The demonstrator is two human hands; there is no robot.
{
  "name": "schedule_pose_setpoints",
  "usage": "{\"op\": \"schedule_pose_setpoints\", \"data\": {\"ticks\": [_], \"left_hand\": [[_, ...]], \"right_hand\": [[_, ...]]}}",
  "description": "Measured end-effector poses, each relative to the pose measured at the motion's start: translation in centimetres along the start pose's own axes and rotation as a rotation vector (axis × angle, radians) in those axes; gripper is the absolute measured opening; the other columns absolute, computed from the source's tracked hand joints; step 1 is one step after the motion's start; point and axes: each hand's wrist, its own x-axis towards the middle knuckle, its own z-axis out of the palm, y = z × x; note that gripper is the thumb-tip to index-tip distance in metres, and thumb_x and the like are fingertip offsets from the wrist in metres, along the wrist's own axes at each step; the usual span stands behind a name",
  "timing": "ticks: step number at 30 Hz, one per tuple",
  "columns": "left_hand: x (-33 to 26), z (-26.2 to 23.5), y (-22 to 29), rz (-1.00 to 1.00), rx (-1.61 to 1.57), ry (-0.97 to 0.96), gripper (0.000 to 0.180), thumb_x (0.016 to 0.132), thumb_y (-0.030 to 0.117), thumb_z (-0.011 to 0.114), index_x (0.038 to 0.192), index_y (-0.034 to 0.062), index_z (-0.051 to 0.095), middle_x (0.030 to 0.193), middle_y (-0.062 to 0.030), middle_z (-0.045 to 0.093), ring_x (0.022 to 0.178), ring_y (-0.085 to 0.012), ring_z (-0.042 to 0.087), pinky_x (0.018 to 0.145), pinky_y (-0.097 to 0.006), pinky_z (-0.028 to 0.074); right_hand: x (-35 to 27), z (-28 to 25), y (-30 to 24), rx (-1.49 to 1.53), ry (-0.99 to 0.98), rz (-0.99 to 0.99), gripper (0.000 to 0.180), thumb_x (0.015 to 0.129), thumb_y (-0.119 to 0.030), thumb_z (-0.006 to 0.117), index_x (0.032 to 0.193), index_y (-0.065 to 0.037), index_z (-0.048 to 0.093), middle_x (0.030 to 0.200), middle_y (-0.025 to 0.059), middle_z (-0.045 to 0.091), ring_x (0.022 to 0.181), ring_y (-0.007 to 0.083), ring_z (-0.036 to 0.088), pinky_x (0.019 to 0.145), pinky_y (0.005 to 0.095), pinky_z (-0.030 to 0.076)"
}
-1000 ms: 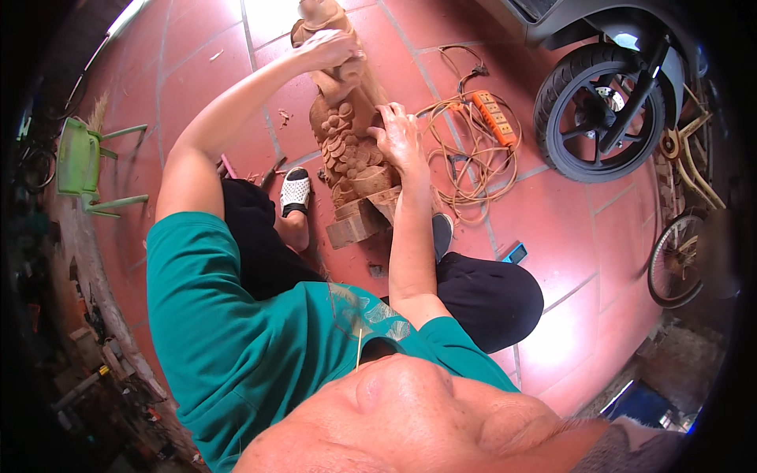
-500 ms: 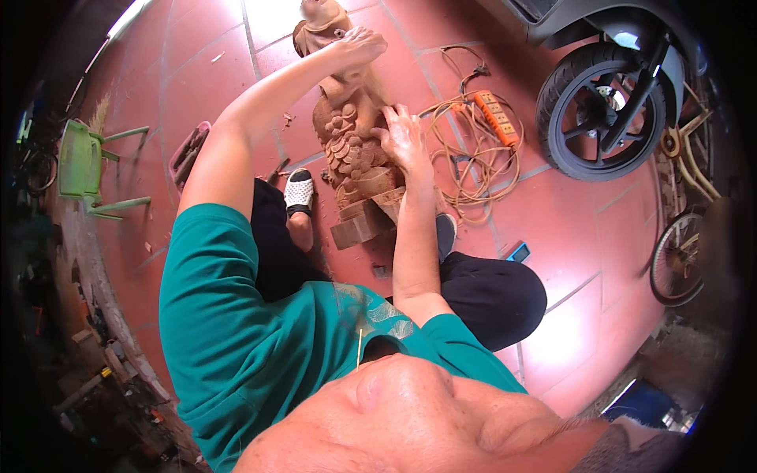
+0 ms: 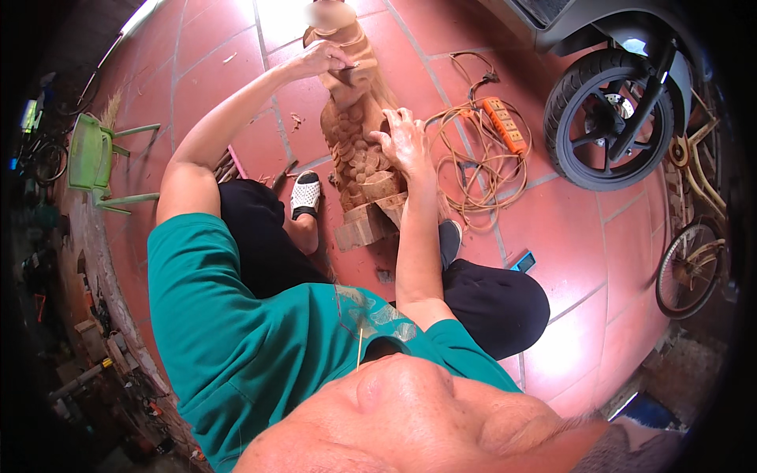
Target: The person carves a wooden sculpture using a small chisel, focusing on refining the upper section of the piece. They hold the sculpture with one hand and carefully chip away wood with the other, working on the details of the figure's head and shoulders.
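A carved wooden statue (image 3: 364, 118) stands on the tiled floor between my feet, with round coin-like carving down its front and a blocky base. My left hand (image 3: 325, 58) is at its upper part, just below the head, fingers pinched together. A small dark edge shows at the fingertips; what it belongs to is too small to name. On the statue's right side, lower down, rests my right hand (image 3: 407, 140), fingers apart and lying against the wood, holding nothing.
Right of the statue lie an orange power strip (image 3: 505, 126) and its coiled cord. A motorbike wheel (image 3: 607, 118) stands at the upper right, a bicycle wheel (image 3: 690, 268) below it. A small blue device (image 3: 523, 262) lies by my right knee. At left is a green chair (image 3: 91, 154).
My left hand has moved down and left from across the statue's upper part, and its fingers are now pinched against the wood. The right hand stays on the statue's side.
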Motion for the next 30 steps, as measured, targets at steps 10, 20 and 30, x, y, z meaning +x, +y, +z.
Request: {"op": "schedule_pose_setpoints", "data": {"ticks": [10, 20, 30], "left_hand": [[1.9, 2.1, 6.0, -0.034, 0.705, 0.031, 0.021, 0.090, 0.009, 0.062, 0.106, 0.0074, 0.075, 0.104, -0.0136, 0.073, 0.092, -0.0306, 0.070, 0.078, -0.041, 0.054], [-4.3, 0.1, -5.9, -0.023, 0.567, 0.271, 0.019, 0.090, 0.008, 0.062, 0.105, 0.0060, 0.074, 0.099, -0.0163, 0.072, 0.090, -0.0324, 0.069, 0.082, -0.042, 0.054], [-2.4, 2.1, 2.2, -0.092, 0.431, 0.260, 0.020, 0.089, 0.005, 0.063, 0.105, 0.0075, 0.076, 0.103, -0.0120, 0.073, 0.096, -0.0291, 0.070, 0.083, -0.040, 0.055]], "right_hand": [[0.3, 0.3, 1.0, -0.037, 0.006, -0.031, 0.052, 0.085, -0.033, 0.074, 0.130, -0.012, 0.060, 0.131, 0.0151, 0.057, 0.111, 0.0457, 0.057, 0.093, 0.0522, 0.050], [0.6, 1.2, -0.4, 0.001, -0.031, -0.086, 0.051, 0.087, -0.035, 0.072, 0.131, -0.014, 0.059, 0.133, 0.0140, 0.055, 0.112, 0.0451, 0.056, 0.096, 0.0508, 0.048], [0.3, 0.8, 1.1, -0.080, 0.095, -0.112, 0.050, 0.085, -0.034, 0.073, 0.126, -0.007, 0.062, 0.122, 0.0183, 0.061, 0.106, 0.0407, 0.061, 0.091, 0.0494, 0.048]]}}
